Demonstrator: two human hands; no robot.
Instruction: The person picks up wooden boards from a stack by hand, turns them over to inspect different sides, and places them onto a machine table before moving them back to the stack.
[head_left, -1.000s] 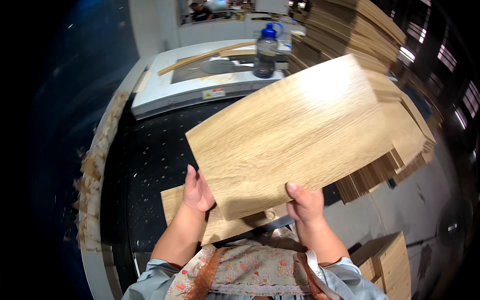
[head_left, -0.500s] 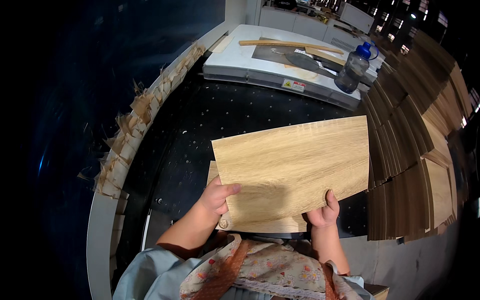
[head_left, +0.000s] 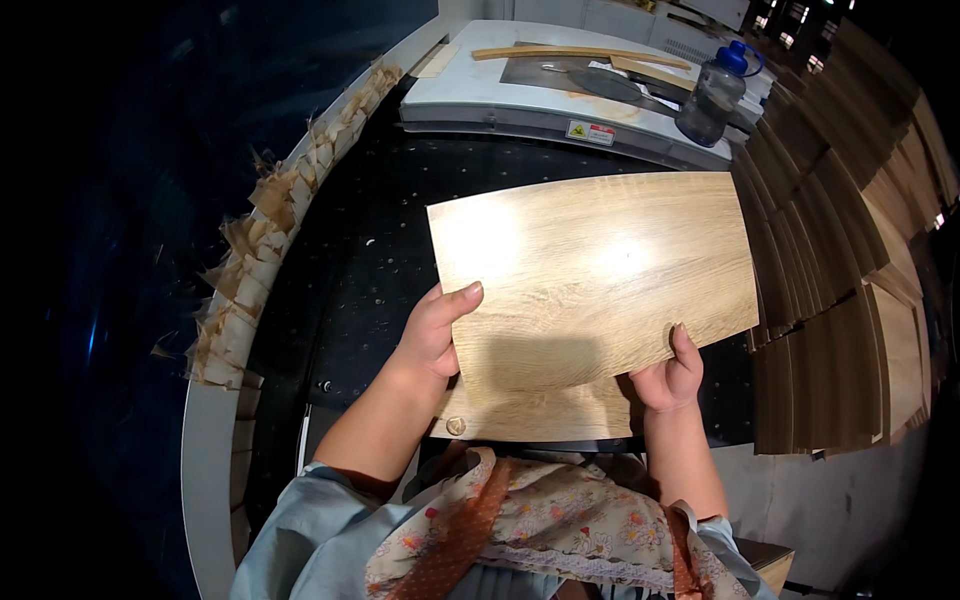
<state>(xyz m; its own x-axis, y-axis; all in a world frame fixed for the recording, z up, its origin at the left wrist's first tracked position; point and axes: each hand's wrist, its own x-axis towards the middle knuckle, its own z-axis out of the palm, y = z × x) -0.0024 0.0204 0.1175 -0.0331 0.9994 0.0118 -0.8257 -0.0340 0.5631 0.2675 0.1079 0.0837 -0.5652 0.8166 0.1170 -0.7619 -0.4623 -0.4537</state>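
Note:
A light wood-grain board is held up, tilted, between my two hands. My left hand grips its left edge, thumb over the face and the other fingers behind. Closed on its lower right edge is my right hand, thumb on the front, fingers hidden underneath. Two bright glare spots lie on the board's upper face. Beneath it, a second wood-grain board lies near the table's front edge, mostly covered. At that board's left end sits a small round brownish piece.
A black table dotted with small holes spreads beneath. Frayed brown strips line a pale rail on the left. Behind stands a white machine bed with wood strips and a blue-capped bottle. Tall stacked boards stand on the right.
Both hands have raised the upper board and tipped its face, so glare now shows on it. The view has shifted slightly. The lower board still lies by the front edge.

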